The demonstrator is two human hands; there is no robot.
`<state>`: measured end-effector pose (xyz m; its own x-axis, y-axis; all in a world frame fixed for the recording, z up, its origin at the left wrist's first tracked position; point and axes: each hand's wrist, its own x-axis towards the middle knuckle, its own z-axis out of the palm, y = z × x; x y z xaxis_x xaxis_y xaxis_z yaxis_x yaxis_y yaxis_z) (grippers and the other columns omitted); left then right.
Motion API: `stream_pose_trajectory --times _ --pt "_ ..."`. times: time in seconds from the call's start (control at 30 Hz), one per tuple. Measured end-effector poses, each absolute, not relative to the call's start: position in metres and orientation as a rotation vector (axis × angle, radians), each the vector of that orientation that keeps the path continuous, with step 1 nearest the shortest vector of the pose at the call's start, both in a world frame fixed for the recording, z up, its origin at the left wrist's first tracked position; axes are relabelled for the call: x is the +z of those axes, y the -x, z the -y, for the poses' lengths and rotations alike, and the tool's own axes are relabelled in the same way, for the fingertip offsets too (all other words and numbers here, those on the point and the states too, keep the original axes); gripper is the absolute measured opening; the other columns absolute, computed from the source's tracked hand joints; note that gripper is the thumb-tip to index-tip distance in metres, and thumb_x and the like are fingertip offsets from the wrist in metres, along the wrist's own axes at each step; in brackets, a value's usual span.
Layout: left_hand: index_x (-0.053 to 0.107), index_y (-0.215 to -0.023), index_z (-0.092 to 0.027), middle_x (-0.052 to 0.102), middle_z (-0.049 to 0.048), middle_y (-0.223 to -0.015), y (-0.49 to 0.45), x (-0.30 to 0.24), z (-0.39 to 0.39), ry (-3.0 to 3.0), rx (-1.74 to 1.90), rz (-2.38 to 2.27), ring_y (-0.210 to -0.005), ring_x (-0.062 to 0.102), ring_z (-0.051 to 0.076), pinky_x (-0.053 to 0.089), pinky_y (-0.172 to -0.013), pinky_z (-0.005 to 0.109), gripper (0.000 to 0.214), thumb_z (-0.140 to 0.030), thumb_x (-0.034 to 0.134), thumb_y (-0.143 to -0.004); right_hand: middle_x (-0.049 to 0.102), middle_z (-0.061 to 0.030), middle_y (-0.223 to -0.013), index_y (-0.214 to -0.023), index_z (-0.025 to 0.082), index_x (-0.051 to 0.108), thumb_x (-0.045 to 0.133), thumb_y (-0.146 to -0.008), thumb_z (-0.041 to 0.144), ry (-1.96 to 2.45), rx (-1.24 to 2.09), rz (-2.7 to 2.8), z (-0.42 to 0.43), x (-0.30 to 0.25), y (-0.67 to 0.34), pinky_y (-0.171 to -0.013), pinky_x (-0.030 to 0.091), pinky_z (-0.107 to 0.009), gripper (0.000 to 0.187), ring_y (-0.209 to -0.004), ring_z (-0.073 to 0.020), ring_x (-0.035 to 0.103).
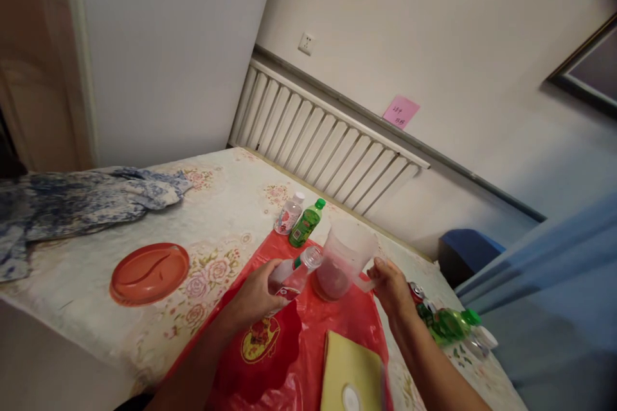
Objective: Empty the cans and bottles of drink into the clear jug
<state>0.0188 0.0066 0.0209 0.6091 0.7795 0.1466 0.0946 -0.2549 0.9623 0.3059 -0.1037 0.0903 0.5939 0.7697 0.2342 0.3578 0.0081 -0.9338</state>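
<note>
My left hand is wrapped round a clear plastic bottle with a red label. The bottle is uncapped and tilted, its mouth close to the side of a translucent plastic jug. By its handle, my right hand grips the jug, which is tilted slightly over a red plastic sheet. Its lower part looks reddish; whether that is liquid or the sheet showing through, I cannot tell. Just behind stand a green bottle and a clear bottle with a white cap.
A red-orange plastic lid lies on the flowered tablecloth. Near me is a yellow book or folder. Cans and another green bottle are at the right. Bunched patterned cloth lies left; a radiator is behind.
</note>
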Motion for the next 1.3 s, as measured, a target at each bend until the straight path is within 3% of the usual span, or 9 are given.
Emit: stream_pose_trajectory --times 0.23,0.37,0.5,0.63,0.73,0.8,0.97,1.17,1.3 --pt "0.055 -0.116 -0.021 0.069 0.0017 -0.115 -0.02 0.019 -0.009 -1.673 0.751 -0.695 -0.102 0.066 0.021 0.049 -0.09 0.027 0.059 -0.012 0.066 -0.059 0.04 0.0069 -0.054 -0.061 0.024 0.041 0.062 -0.069 0.057 1.501 0.328 0.778 0.111 0.045 -0.293 -0.058 0.043 -0.03 0.04 -0.052 -0.0129 0.041" --pt "0.056 -0.117 -0.022 0.069 0.0015 -0.117 -0.021 0.018 -0.008 -1.697 0.751 -0.708 -0.107 0.065 0.023 0.05 -0.09 0.027 0.058 -0.014 0.066 -0.06 0.05 0.0043 -0.058 -0.065 0.023 0.049 0.061 -0.073 0.058 1.538 0.322 0.748 0.122 0.037 -0.291 -0.059 0.046 -0.03 0.037 -0.055 -0.015 0.05" --pt "0.057 -0.117 -0.023 0.069 0.0012 -0.118 -0.021 0.018 -0.007 -1.696 0.735 -0.714 -0.112 0.063 0.025 0.051 -0.091 0.029 0.058 -0.016 0.066 -0.06 0.065 -0.0009 -0.075 -0.084 0.022 0.063 0.069 -0.07 0.055 1.64 0.292 0.744 0.141 0.041 -0.3 -0.063 0.05 -0.031 0.037 -0.071 -0.0204 0.061" --pt "0.057 -0.117 -0.023 0.069 0.001 -0.117 -0.021 0.018 -0.007 -1.694 0.734 -0.713 -0.113 0.062 0.025 0.05 -0.093 0.029 0.059 -0.015 0.067 -0.059 0.065 -0.0004 -0.073 -0.096 0.022 0.066 0.072 -0.064 0.051 1.948 0.191 0.857 0.183 0.03 -0.302 -0.069 0.05 -0.038 0.044 -0.071 -0.024 0.062" --pt "0.057 -0.116 -0.023 0.069 0.0009 -0.118 -0.021 0.016 -0.008 -1.681 0.742 -0.701 -0.114 0.062 0.025 0.049 -0.094 0.03 0.059 -0.014 0.066 -0.059 0.066 -0.0008 -0.075 -0.093 0.024 0.069 0.07 -0.063 0.043 2.119 0.362 1.094 0.222 0.006 -0.289 -0.067 0.05 -0.038 0.035 -0.069 -0.0242 0.062" --pt "0.057 -0.117 -0.023 0.069 0.0012 -0.118 -0.022 0.014 -0.008 -1.684 0.748 -0.694 -0.114 0.062 0.025 0.049 -0.096 0.031 0.059 -0.015 0.066 -0.059 0.067 -0.0018 -0.085 -0.106 0.027 0.069 0.069 -0.062 0.036 2.176 0.512 1.197 0.243 -0.012 -0.277 -0.063 0.05 -0.036 0.045 -0.069 -0.0233 0.063" --pt "0.056 -0.118 -0.023 0.068 0.002 -0.12 -0.021 0.013 -0.008 -1.718 0.743 -0.693 -0.115 0.061 0.026 0.048 -0.099 0.032 0.058 -0.018 0.066 -0.06 0.065 -0.0021 -0.093 -0.1 0.034 0.069 0.064 -0.054 0.018 2.322 0.462 1.426 0.265 -0.041 -0.254 -0.079 0.052 -0.039 0.049 -0.087 -0.0278 0.065" --pt "0.057 -0.117 -0.024 0.069 0.0016 -0.118 -0.023 0.012 -0.007 -1.693 0.752 -0.683 -0.11 0.063 0.025 0.048 -0.094 0.03 0.06 -0.016 0.067 -0.059 0.062 -0.0009 -0.079 -0.088 0.029 0.065 0.061 -0.063 0.024 2.241 0.492 1.371 0.242 -0.009 -0.241 -0.065 0.051 -0.036 0.026 -0.073 -0.0253 0.063" --pt "0.056 -0.117 -0.025 0.07 0.001 -0.115 -0.024 0.012 -0.007 -1.691 0.75 -0.668 -0.105 0.065 0.024 0.05 -0.09 0.029 0.058 -0.016 0.066 -0.06 0.063 -0.0016 -0.085 -0.092 0.025 0.061 0.059 -0.067 0.017 2.062 0.381 1.486 0.2 0.054 -0.229 -0.066 0.049 -0.032 0.027 -0.074 -0.0215 0.061"
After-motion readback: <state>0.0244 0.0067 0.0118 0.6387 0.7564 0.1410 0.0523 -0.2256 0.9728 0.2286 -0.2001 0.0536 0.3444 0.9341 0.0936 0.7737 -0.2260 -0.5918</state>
